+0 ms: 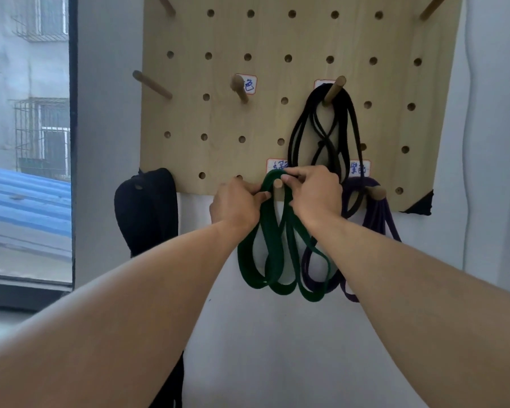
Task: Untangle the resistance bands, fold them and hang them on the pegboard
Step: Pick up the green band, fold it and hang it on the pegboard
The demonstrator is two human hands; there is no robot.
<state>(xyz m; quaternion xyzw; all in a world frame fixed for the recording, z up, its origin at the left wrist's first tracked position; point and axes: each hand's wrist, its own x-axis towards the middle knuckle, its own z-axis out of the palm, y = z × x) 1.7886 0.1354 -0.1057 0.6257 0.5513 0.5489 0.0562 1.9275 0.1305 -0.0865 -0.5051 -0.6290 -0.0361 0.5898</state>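
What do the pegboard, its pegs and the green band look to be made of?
Pegboard: pale wood or wood-look laminate, matte, faint grain showing. Pegs: plain light wooden dowels, unpainted. Green band: flat dark green strap, probably rubber or latex, matte, draping in limp loops; a fabric covering cannot be excluded.

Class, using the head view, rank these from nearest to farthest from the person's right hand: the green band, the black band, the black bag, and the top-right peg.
1. Green band: gripped by the right hand at the bottom-middle peg.
2. Black band: hanging just above that hand.
3. Black bag: off to the left, past the left hand.
4. Top-right peg: the board's upper corner.
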